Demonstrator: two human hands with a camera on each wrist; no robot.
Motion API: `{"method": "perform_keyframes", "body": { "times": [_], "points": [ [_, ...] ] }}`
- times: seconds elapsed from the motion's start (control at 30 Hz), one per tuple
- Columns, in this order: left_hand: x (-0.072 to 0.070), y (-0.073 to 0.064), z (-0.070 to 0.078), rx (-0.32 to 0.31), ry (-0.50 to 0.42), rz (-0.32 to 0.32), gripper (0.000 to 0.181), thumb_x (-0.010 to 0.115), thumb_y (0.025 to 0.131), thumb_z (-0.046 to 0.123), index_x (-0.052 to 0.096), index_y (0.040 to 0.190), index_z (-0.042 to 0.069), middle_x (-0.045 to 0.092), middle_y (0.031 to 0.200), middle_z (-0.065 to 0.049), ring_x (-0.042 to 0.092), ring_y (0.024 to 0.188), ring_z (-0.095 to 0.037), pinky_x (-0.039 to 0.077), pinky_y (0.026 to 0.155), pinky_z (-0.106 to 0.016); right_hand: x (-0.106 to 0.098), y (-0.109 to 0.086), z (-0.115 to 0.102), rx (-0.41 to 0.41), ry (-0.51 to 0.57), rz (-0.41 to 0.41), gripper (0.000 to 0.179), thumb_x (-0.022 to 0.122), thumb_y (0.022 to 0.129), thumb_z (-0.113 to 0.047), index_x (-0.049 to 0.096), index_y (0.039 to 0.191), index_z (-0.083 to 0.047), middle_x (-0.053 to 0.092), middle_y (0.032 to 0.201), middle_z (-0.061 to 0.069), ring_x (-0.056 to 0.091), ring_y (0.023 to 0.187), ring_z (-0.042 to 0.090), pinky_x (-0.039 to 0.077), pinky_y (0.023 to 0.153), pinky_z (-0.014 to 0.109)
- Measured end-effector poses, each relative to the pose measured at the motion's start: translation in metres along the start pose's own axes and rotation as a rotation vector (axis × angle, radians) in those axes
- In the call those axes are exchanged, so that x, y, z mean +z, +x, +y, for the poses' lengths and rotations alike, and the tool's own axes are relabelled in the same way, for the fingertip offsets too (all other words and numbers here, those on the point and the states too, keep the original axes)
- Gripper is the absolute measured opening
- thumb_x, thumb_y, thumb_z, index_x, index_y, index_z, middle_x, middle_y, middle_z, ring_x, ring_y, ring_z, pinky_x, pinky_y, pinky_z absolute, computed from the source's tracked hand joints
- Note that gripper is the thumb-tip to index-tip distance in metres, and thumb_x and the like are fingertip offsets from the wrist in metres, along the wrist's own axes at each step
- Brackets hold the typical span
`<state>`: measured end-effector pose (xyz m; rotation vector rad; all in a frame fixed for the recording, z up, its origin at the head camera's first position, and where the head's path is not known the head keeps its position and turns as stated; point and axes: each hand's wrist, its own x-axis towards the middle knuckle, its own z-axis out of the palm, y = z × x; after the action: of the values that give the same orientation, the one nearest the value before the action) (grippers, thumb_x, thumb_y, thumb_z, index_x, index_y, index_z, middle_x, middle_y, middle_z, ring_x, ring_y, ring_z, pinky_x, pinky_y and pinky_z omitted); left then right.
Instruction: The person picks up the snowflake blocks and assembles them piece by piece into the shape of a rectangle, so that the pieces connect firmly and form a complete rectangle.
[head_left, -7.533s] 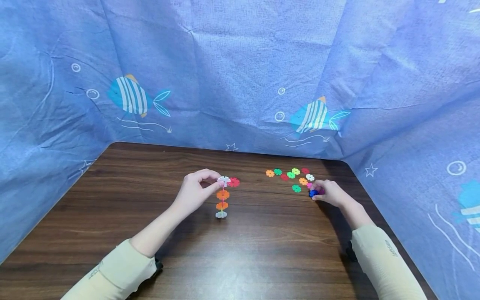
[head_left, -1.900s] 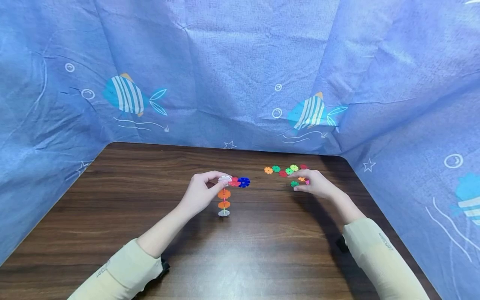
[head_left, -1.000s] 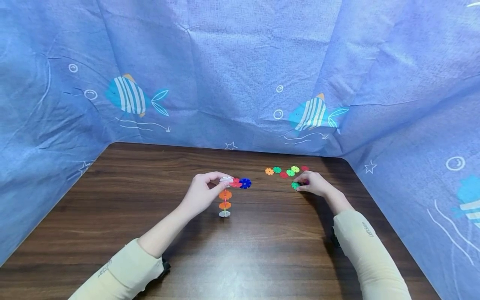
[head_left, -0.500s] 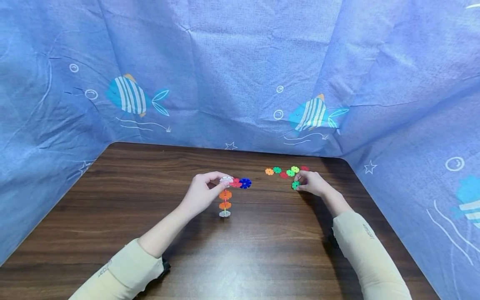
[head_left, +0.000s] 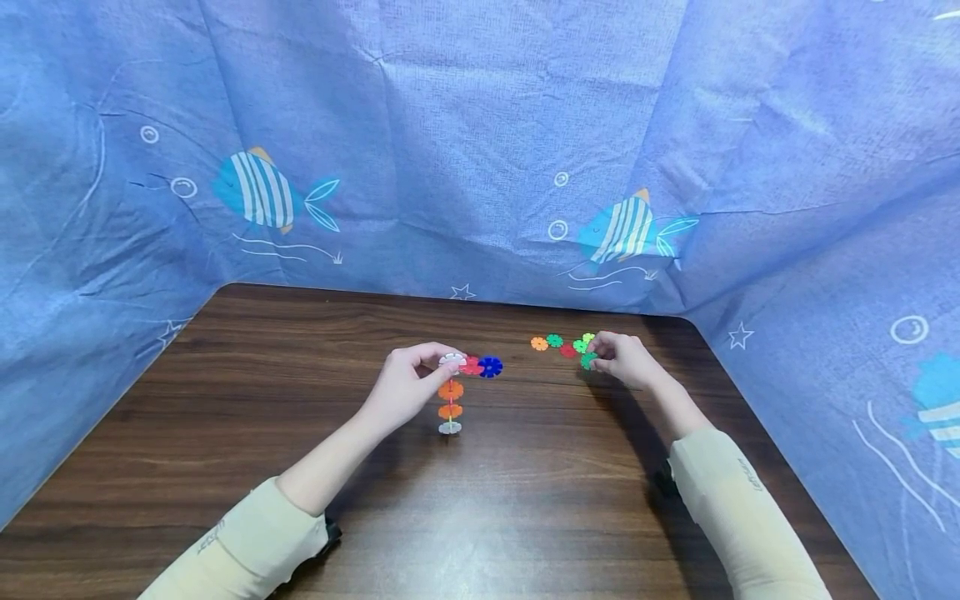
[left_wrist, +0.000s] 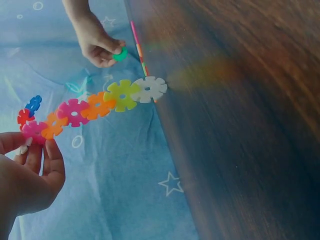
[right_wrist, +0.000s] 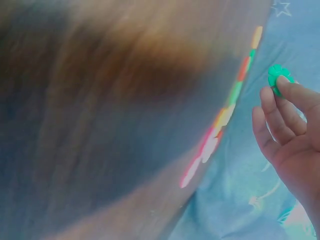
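Observation:
My left hand [head_left: 405, 385] pinches the top of an upright chain of interlocking flower-shaped plastic discs. In the left wrist view, its fingers hold a pink disc [left_wrist: 34, 130]; below run orange, magenta, orange [left_wrist: 99, 106], yellow-green [left_wrist: 122, 95] and white [left_wrist: 151, 90] discs. The white one is at the table end. From the top, a red disc [head_left: 471, 366] and a blue disc [head_left: 491, 367] stick out sideways to the right. My right hand [head_left: 630, 362] pinches a green disc [right_wrist: 278, 76] between thumb and forefinger, raised above the table in the right wrist view.
Several loose discs lie flat at the back right of the wooden table [head_left: 300, 333], among them an orange disc [head_left: 539, 343], a dark green disc [head_left: 554, 340] and a red disc [head_left: 567, 351]. My right hand hides others. A blue fish-print cloth [head_left: 480, 167] hangs behind.
The blue disc, earlier in my right hand, now joins the red one on the chain. My right hand returned to the loose discs, took the green disc and lifted it slightly. My left hand keeps its hold.

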<state>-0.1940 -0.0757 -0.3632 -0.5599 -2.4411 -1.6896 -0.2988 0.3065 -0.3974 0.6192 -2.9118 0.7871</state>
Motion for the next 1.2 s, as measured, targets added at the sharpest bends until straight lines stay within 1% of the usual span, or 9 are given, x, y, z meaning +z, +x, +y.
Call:
{"method": "perform_keyframes", "body": {
  "times": [0.07, 0.13, 0.27, 0.37, 0.6, 0.7, 0.9, 1.1, 1.2],
  "points": [
    [0.001, 0.0, 0.0, -0.001, 0.002, 0.002, 0.014, 0.064, 0.09, 0.02, 0.071, 0.102, 0.016, 0.07, 0.084, 0.001, 0.061, 0.066, -0.018, 0.049, 0.059, -0.027, -0.003, 0.0, -0.006, -0.001, 0.006, 0.037, 0.016, 0.072, 0.078, -0.003, 0.063, 0.09, -0.006, 0.068, 0.077, 0.005, 0.062, 0.071, 0.012, 0.049, 0.065, 0.027],
    [0.001, 0.0, 0.0, 0.006, 0.007, 0.004, 0.015, 0.064, 0.09, 0.019, 0.07, 0.104, 0.015, 0.07, 0.084, 0.001, 0.061, 0.066, -0.017, 0.049, 0.059, -0.027, -0.006, 0.0, -0.011, 0.001, 0.018, 0.062, 0.016, 0.072, 0.078, -0.003, 0.063, 0.092, -0.004, 0.069, 0.078, 0.006, 0.061, 0.069, 0.012, 0.049, 0.061, 0.026],
    [0.003, -0.001, -0.001, 0.025, 0.017, 0.006, 0.017, 0.064, 0.091, 0.02, 0.07, 0.106, 0.014, 0.071, 0.085, 0.0, 0.062, 0.066, -0.016, 0.049, 0.059, -0.027, -0.011, 0.0, -0.024, -0.003, 0.038, 0.102, 0.017, 0.073, 0.08, -0.005, 0.064, 0.094, -0.003, 0.069, 0.078, 0.006, 0.062, 0.07, 0.012, 0.048, 0.059, 0.023],
    [0.003, 0.0, -0.001, 0.036, 0.018, 0.007, 0.017, 0.064, 0.091, 0.02, 0.069, 0.106, 0.015, 0.071, 0.086, 0.0, 0.063, 0.067, -0.015, 0.05, 0.061, -0.026, -0.015, -0.001, -0.035, -0.016, 0.066, 0.117, 0.016, 0.073, 0.081, -0.004, 0.064, 0.095, -0.003, 0.068, 0.078, 0.007, 0.063, 0.072, 0.013, 0.048, 0.063, 0.022],
    [0.003, 0.0, -0.001, 0.048, 0.009, 0.003, 0.017, 0.063, 0.091, 0.017, 0.069, 0.107, 0.013, 0.07, 0.089, -0.004, 0.063, 0.068, -0.019, 0.05, 0.062, -0.026, -0.024, -0.004, -0.061, 0.001, 0.168, 0.129, 0.016, 0.071, 0.083, -0.006, 0.063, 0.097, -0.006, 0.067, 0.081, 0.009, 0.064, 0.069, 0.013, 0.052, 0.059, 0.024],
    [0.003, 0.0, -0.001, 0.051, 0.008, -0.004, 0.018, 0.062, 0.092, 0.018, 0.069, 0.107, 0.013, 0.07, 0.09, -0.005, 0.064, 0.069, -0.021, 0.049, 0.062, -0.026, -0.027, -0.006, -0.071, 0.012, 0.214, 0.127, 0.018, 0.071, 0.083, -0.008, 0.063, 0.099, -0.006, 0.067, 0.084, 0.01, 0.066, 0.069, 0.013, 0.053, 0.059, 0.026],
    [0.003, 0.0, -0.001, 0.052, 0.003, -0.007, 0.017, 0.062, 0.092, 0.017, 0.069, 0.107, 0.013, 0.07, 0.09, -0.005, 0.064, 0.069, -0.02, 0.05, 0.063, -0.025, -0.03, -0.01, -0.09, 0.048, 0.355, 0.118, 0.023, 0.069, 0.085, -0.009, 0.061, 0.106, -0.005, 0.066, 0.087, 0.014, 0.067, 0.07, 0.013, 0.055, 0.062, 0.03],
    [0.004, 0.0, -0.002, 0.055, 0.0, -0.014, 0.018, 0.061, 0.092, 0.017, 0.069, 0.108, 0.012, 0.07, 0.091, -0.006, 0.063, 0.069, -0.019, 0.049, 0.062, -0.025, -0.028, -0.015, -0.108, 0.066, 0.487, 0.138, 0.027, 0.07, 0.085, -0.011, 0.061, 0.109, -0.002, 0.065, 0.086, 0.012, 0.067, 0.073, 0.026, 0.055, 0.064, 0.031],
    [0.004, -0.001, -0.002, 0.049, -0.003, -0.019, 0.019, 0.061, 0.093, 0.018, 0.068, 0.109, 0.012, 0.07, 0.091, -0.006, 0.062, 0.068, -0.02, 0.047, 0.06, -0.025, -0.027, -0.018, -0.118, 0.057, 0.569, 0.142, 0.027, 0.069, 0.086, -0.012, 0.06, 0.108, 0.001, 0.067, 0.086, 0.011, 0.067, 0.073, 0.027, 0.056, 0.066, 0.033]
  ]
}}
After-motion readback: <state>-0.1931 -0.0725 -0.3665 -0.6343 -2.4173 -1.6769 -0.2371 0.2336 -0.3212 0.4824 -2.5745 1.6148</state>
